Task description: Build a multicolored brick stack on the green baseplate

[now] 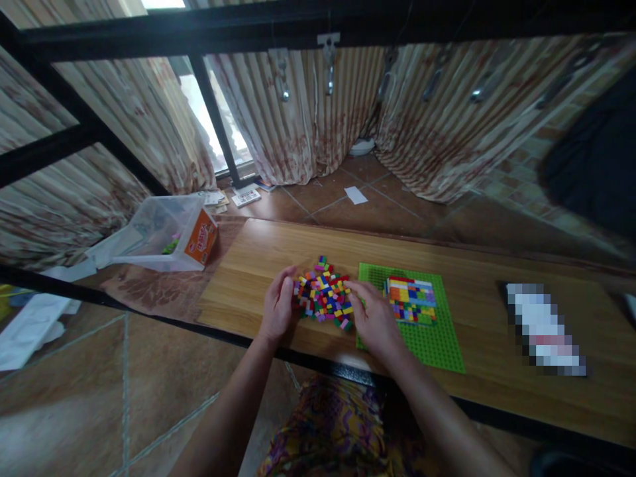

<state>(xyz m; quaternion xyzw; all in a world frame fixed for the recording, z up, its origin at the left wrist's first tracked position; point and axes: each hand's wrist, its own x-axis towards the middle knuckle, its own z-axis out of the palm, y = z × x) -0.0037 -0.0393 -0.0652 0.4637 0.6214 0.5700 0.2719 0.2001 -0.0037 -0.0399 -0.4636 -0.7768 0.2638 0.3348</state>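
A loose pile of small coloured toy bricks point(325, 295) lies on the wooden tabletop in front of me. My left hand point(278, 306) rests along the pile's left side, fingers stretched and slightly cupped, holding nothing visible. At the right side of the pile, my right hand point(373, 319) has its thumb and forefinger pinched at a small brick; the grip is partly hidden. Under and beyond that hand is a green studded baseplate point(444, 344). On it sits a multicoloured block of bricks point(411, 299) set in rows, its left edge close to my right hand.
A clear plastic box point(163, 232) with an orange label and a few bricks stands left of the wooden tabletop point(248, 258). A pixelated flat object point(544, 329) lies to the right. Black metal bars point(318, 30) with hanging clips cross above; curtains point(293, 119) hang behind.
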